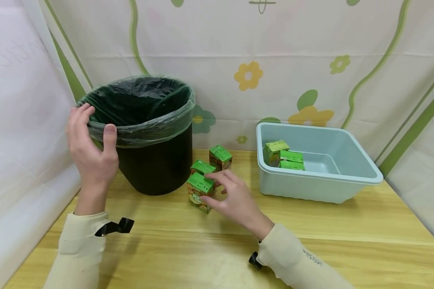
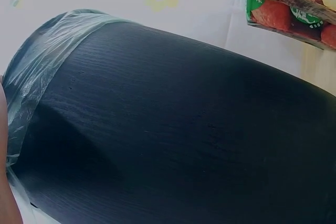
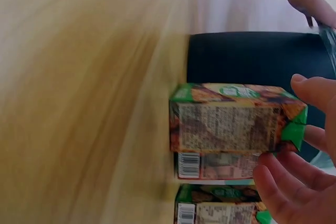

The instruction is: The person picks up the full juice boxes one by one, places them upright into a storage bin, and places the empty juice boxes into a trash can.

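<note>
My left hand (image 1: 92,148) grips the rim of a black trash bin (image 1: 155,168), fingers over the edge and thumb against the outside. A translucent green bag (image 1: 155,130) lines the bin and folds over its rim. My right hand (image 1: 235,198) is at the front drink carton (image 1: 200,196), with thumb and fingers spread about its upper end. In the right wrist view the thumb looks slightly apart from the carton (image 3: 228,124). A second carton (image 1: 202,166) stands right behind it, and a third carton (image 1: 220,156) farther back. All have green tops.
A pale blue plastic basket (image 1: 311,190) stands on the right. Three green-topped cartons (image 1: 291,156) are inside against its left wall. The wooden table (image 1: 188,249) meets a printed curtain (image 1: 217,72) at the back and white fabric at both sides.
</note>
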`<state>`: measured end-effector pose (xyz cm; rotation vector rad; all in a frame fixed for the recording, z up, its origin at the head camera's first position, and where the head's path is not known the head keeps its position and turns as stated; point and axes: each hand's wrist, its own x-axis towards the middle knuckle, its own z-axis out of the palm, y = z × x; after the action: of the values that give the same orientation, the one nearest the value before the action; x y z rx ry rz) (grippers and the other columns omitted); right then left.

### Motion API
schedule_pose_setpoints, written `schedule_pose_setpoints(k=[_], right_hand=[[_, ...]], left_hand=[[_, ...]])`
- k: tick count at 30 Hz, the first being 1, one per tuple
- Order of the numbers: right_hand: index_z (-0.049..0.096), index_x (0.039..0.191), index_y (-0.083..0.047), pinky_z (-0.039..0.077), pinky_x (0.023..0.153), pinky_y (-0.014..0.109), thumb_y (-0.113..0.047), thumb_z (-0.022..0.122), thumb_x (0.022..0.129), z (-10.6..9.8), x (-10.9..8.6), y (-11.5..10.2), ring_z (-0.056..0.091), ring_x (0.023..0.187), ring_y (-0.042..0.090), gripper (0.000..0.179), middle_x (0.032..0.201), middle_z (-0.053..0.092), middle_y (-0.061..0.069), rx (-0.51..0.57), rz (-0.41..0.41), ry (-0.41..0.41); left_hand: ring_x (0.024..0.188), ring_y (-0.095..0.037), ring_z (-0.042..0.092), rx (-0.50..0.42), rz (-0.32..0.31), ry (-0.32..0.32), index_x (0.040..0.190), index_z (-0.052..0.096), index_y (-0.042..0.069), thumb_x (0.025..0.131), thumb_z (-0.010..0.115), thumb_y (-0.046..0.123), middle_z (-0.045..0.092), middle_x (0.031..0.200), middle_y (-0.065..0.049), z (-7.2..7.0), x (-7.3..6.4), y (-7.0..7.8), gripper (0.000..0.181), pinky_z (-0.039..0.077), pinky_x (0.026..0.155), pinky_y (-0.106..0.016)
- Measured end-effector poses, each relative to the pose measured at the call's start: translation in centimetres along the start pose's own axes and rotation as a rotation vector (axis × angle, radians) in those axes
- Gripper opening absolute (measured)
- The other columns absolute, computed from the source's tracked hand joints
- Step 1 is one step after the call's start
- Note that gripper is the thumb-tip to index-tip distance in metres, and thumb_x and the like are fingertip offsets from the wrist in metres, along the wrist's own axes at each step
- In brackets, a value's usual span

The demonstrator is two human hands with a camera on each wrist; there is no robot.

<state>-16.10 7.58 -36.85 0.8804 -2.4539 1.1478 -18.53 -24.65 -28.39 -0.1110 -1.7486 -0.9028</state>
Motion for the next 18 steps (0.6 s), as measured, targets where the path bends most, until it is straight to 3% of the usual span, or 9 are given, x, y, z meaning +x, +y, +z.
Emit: schedule_pose_setpoints(k=[9,18], right_hand=[[0.073,0.130,-0.011,0.061,0.082,0.031,-0.027,0.090,0.087,1.00,0.07,-0.65,0.070,0.099,0.019,0.049,0.121,0.069,0.003,-0.094,-0.028,0.033],[0.077,0.126,-0.013,0.063,0.082,0.030,-0.015,0.085,0.087,0.94,0.11,-0.79,0.073,0.100,0.016,0.040,0.121,0.070,0.003,-0.131,-0.139,0.075]], left_hand=[[0.158,-0.018,0.036,0.016,0.008,0.007,0.143,0.064,0.001,0.098,0.060,0.061,0.059,0.154,-0.013,-0.05,0.05,-0.10,0.075,0.019,0.133,-0.033],[0.158,-0.018,0.036,0.025,0.004,-0.001,0.143,0.064,0.002,0.098,0.059,0.064,0.060,0.154,-0.009,0.01,0.00,0.04,0.077,0.019,0.133,-0.033]])
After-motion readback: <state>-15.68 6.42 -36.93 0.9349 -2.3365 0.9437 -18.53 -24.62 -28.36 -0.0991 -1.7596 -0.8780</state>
